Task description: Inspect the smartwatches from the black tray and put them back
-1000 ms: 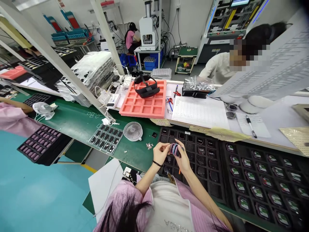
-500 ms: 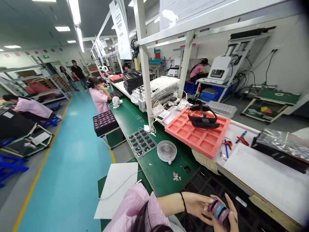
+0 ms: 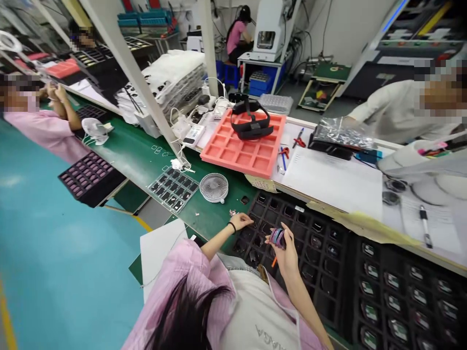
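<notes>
Long workshop aisle, blue floor (image 3: pixel 54 253) to one side, and a green workbench (image 3: pixel 142 170) running along it. Across the bench sits a co-worker in a white coat (image 3: pixel 394 112), and another in a pink smock (image 3: pixel 42 129) sits further along; a third works at a white machine (image 3: pixel 266 34) in the distance. Beyond the bench's far edge lie a sheet of paper (image 3: pixel 328 180), a shiny silver bag (image 3: pixel 343 136) and a pen (image 3: pixel 425 226).

Containers fill the bench. A salmon-pink foam tray (image 3: pixel 219 155) has a black head strap (image 3: pixel 251 124) resting on it, its other pockets showing empty. A clear sheet (image 3: pixel 173 189) holds rows of small black pieces, and a dark tray (image 3: pixel 89 177) carries rows of pink items. Nearest the person, a black tray with square pockets (image 3: pixel 314 291) holds a few dark round things, and the tray beside it (image 3: pixel 349 287) holds items with green labels.

The right hand (image 3: pixel 286 255) is closed around a small striped bundle (image 3: pixel 278 238) of purple and blue bands, lifting it clear above the black tray (fingers wrapped well round, so nothing dangles). The left hand (image 3: pixel 241 221) lies open, just at the tray's edge, empty.
</notes>
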Demonstrator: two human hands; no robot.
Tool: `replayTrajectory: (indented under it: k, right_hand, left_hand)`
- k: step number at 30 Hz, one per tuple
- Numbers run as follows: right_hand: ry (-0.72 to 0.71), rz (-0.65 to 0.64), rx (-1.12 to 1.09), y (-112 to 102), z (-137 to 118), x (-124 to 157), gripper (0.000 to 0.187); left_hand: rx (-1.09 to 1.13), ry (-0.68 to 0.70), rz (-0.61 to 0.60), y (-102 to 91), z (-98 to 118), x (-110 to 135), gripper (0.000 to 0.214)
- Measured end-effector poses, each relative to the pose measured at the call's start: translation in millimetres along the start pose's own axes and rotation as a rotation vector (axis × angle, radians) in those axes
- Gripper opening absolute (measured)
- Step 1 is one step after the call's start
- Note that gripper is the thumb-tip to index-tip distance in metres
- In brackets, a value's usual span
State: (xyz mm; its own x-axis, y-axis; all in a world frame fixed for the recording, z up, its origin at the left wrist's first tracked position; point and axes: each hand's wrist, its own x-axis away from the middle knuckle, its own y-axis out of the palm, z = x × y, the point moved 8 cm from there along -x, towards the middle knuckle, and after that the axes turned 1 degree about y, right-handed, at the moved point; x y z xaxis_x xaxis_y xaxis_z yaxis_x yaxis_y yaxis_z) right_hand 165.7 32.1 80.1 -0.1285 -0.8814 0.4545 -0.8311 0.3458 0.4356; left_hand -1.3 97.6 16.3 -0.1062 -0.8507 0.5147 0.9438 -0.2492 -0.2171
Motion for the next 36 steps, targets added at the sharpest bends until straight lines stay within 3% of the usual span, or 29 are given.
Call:
replayTrajectory:
  k: [4,8,13,15,18,22,25,30,36]
  right_hand:
    - [0.011,0.049,-0.029,-14,0,-1,0.045]
    - [0.024,0.083,-0.035,-20,1,0,0.044]
    - [0.006,0.105,-0.047,-19,3,-1,0.042]
    - [0.001,0.111,-0.079,-17,1,-3,0.042]
    - [-0.045,0.114,-0.142,-11,-9,-6,0.044]
    - [-0.140,0.099,-0.170,-1,-29,-8,0.042]
    - [-0.182,0.101,-0.153,3,-40,-6,0.042]
    - [-0.240,0.099,-0.074,4,-53,1,0.042]
    - [-0.321,0.070,0.043,3,-56,6,0.048]
  left_hand:
    - [-0.155,-0.005,0.163,-29.4,-13,-32,0.031]
    - [-0.304,-0.038,0.259,-41.2,-24,-53,0.031]
    - [-0.413,-0.015,0.263,-48.2,-24,-62,0.002]
    - [-0.406,0.037,0.228,-43.6,-12,-61,0.008]
    - [-0.342,0.148,0.136,-22.1,16,-49,0.006]
    - [-0.190,0.337,-0.023,15.6,65,-14,0.015]
    - [-0.027,0.522,-0.161,32.5,104,18,0.025]
    - [0.003,0.593,-0.230,36.3,136,43,0.034]
    - [-0.079,0.601,-0.185,31.8,145,51,0.027]
